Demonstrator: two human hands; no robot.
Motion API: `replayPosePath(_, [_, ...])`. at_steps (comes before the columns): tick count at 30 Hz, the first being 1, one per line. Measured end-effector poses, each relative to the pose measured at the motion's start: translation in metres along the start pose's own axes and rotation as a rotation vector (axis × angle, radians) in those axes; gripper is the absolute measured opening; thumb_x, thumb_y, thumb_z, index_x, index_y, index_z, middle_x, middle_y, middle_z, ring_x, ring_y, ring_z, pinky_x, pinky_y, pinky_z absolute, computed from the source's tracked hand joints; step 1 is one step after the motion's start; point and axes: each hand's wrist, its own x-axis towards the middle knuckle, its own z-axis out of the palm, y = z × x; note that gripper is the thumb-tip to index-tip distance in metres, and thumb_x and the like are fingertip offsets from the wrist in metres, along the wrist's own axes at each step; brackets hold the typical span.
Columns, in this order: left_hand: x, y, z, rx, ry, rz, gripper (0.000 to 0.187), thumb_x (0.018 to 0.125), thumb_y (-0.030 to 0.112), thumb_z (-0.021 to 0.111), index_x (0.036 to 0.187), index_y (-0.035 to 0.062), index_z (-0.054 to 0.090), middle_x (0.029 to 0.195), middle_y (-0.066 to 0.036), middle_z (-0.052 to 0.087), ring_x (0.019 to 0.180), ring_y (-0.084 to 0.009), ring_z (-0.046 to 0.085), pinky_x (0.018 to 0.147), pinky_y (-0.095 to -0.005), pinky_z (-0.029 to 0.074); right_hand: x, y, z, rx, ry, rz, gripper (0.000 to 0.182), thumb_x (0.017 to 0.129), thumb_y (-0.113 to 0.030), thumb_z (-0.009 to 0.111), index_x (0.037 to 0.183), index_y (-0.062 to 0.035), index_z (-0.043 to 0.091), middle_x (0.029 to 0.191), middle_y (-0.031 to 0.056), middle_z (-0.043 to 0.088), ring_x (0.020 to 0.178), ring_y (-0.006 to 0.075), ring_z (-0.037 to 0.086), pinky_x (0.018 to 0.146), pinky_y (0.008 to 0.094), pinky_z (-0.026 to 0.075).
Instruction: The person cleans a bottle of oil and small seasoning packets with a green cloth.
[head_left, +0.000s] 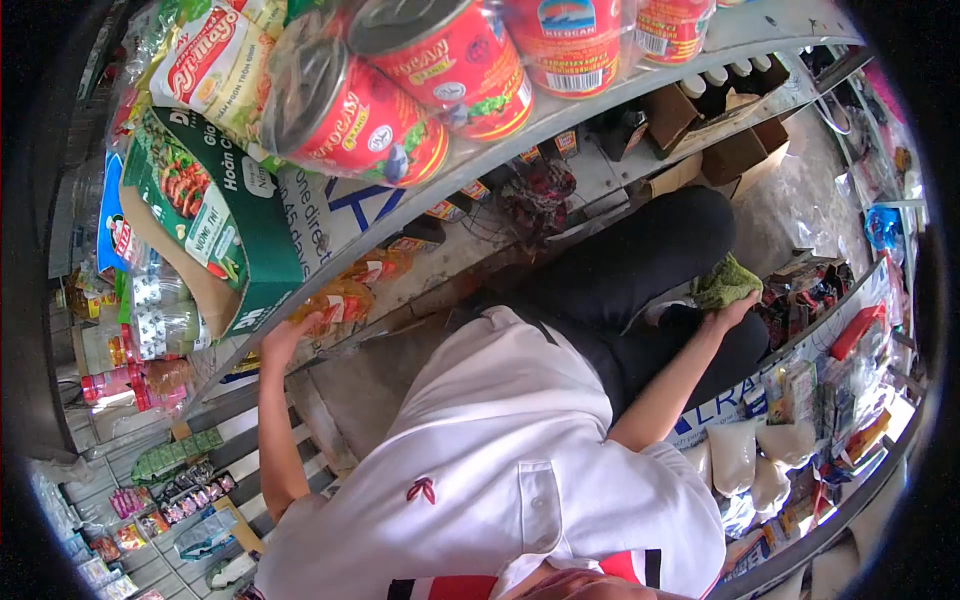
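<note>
My right hand (pixel 735 308) is closed around a crumpled green cloth (pixel 728 284), held by my bent knee. On the other side my left hand (pixel 284 340) reaches to the lower shelf, its fingers at the end of a bottle of orange-yellow cooking oil (pixel 340 303) with a red label. The fingers look curled on that bottle, though the tips are partly hidden. Another oil bottle (pixel 380 266) is just behind it. Small dark boxes (pixel 442 211) with orange-yellow labels stand farther along the shelf.
Above, a shelf edge (pixel 560 118) carries red cans (pixel 430 70) in plastic wrap, a green carton (pixel 190 200) and a mayonnaise packet (pixel 215 65). Open cardboard boxes (pixel 745 150) stand ahead. White filled bags (pixel 733 455) sit on the right shelf, small packets (pixel 195 500) lower left.
</note>
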Motion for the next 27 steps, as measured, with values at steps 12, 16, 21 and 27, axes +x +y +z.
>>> replayPosePath(12, [0.039, -0.086, 0.077, -0.569, 0.151, 0.267, 0.075, 0.066, 0.008, 0.098, 0.126, -0.0058, 0.057, 0.126, -0.014, 0.064, 0.113, -0.0225, 0.062, 0.103, -0.0341, 0.049, -0.028, -0.012, 0.025, -0.067, 0.118, 0.031, 0.067, 0.105, -0.055, 0.044, 0.142, 0.0007, 0.051, 0.135, 0.0157, 0.061, 0.117, 0.0352, 0.065, 0.096, 0.0502, 0.055])
replayPosePath(16, [0.026, -0.072, 0.085, -0.532, 0.276, 0.313, 0.077, 0.071, 0.005, 0.094, 0.133, -0.0061, 0.05, 0.136, -0.018, 0.057, 0.12, -0.0268, 0.06, 0.104, -0.0389, 0.051, -0.014, -0.003, 0.01, -0.052, 0.051, 0.008, 0.067, 0.106, -0.055, 0.044, 0.142, 0.0009, 0.051, 0.134, 0.0149, 0.061, 0.117, 0.0347, 0.065, 0.093, 0.0509, 0.056])
replayPosePath(21, [0.008, -0.067, 0.104, -0.605, 0.274, 0.336, 0.07, 0.078, 0.005, 0.088, 0.135, -0.0068, 0.048, 0.14, -0.023, 0.051, 0.133, -0.0341, 0.053, 0.102, -0.0427, 0.054, -0.023, -0.007, 0.02, -0.052, 0.078, -0.001, 0.062, 0.107, -0.052, 0.039, 0.142, -0.0022, 0.051, 0.132, 0.0151, 0.063, 0.116, 0.0367, 0.065, 0.099, 0.0519, 0.055])
replayPosePath(27, [-0.02, -0.078, 0.103, -0.202, 0.586, 0.438, 0.067, 0.083, 0.003, 0.07, 0.143, -0.0096, 0.042, 0.142, -0.032, 0.044, 0.139, -0.0447, 0.042, 0.114, -0.0503, 0.039, -0.025, -0.007, 0.02, -0.107, 0.132, -0.008, 0.062, 0.107, -0.052, 0.04, 0.14, -0.0008, 0.052, 0.131, 0.0151, 0.063, 0.116, 0.0352, 0.065, 0.098, 0.0508, 0.055])
